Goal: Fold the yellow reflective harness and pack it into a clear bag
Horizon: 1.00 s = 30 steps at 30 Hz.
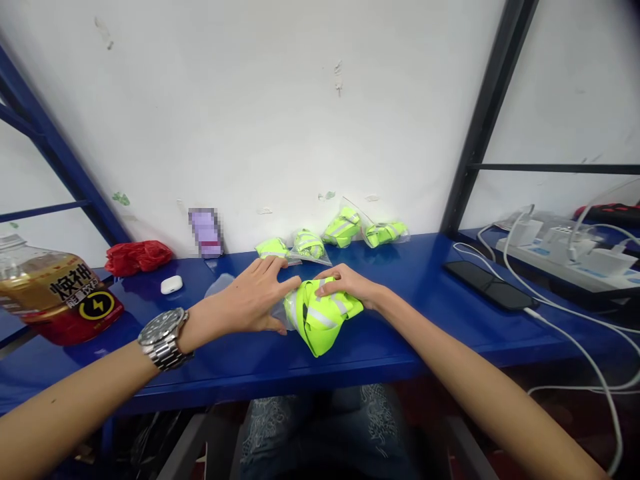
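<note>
A folded neon yellow-green reflective vest (323,327) with silver strips is held low over the blue table. My right hand (353,283) is closed on its upper right side, fingers pressed into the fabric. On the left, a clear plastic bag (219,285) runs beneath my left hand (257,293) and meets the vest's left end. The fingers of that hand curve around the bag's mouth, thumb against the vest; their grip is partly hidden. Behind my hands, several similar bundles in clear bags, such as a bagged vest (343,227), lie by the wall.
On the blue table (400,333) a phone (206,233) leans on the wall beside a red plastic bag (137,257) and a white earbud case (171,285). A large drink bottle (55,293) stands left. At right are a black phone (490,285), white cables and a power strip (565,250).
</note>
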Available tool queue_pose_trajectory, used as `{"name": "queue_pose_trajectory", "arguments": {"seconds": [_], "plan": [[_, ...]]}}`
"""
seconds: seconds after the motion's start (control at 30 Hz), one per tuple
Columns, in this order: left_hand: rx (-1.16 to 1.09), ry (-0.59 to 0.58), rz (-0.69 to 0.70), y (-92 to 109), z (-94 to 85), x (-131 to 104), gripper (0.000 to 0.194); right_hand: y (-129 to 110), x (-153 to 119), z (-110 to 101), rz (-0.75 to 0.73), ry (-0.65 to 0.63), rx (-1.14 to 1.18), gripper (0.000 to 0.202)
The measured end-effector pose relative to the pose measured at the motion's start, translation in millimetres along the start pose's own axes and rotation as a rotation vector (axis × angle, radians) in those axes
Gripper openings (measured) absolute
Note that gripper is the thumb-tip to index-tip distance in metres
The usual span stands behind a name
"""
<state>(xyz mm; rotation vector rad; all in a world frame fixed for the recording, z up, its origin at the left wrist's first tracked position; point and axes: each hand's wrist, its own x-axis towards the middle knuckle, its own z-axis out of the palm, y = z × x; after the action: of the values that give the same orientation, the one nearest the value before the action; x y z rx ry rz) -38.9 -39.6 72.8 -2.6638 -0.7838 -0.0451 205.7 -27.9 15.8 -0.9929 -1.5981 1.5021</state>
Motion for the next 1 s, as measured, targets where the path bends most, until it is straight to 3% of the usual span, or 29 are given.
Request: {"name": "queue_pose_trajectory", "arguments": {"seconds": [0.1,0.17,0.27,0.37,0.63,0.8,1.0], "plan": [[-0.205,-0.129,-0.097,-5.1,12.5,3.8,0.096,-2.2,-1.3,1.4,-0.011,-0.003,-0.011,0.041],[-0.381,-0.192,-0.139,-4.2,21.3,2.7,0.099,-3.1,-1.7,2.4,-0.003,-0.006,-0.014,0.040],[-0.561,-0.160,-0.157,5.3,30.3,-1.3,0.096,-3.8,-1.5,3.6,0.011,-0.015,-0.030,0.038],[-0.646,-0.114,-0.232,17.2,31.7,-2.6,0.113,-4.5,-0.5,3.3,0.010,0.005,-0.050,0.040],[-0.552,-0.128,-0.145,19.7,18.5,10.8,0.124,-10.8,-3.2,-3.2,-0.057,-0.030,-0.217,0.050],[-0.613,-0.118,-0.077,16.6,21.2,16.0,0.125,-9.3,-2.3,-5.0,-0.100,-0.035,-0.291,0.053],[-0.638,-0.043,-0.053,16.6,32.6,25.1,0.128,-0.1,1.2,0.0,-0.101,0.110,-0.218,0.052]]}}
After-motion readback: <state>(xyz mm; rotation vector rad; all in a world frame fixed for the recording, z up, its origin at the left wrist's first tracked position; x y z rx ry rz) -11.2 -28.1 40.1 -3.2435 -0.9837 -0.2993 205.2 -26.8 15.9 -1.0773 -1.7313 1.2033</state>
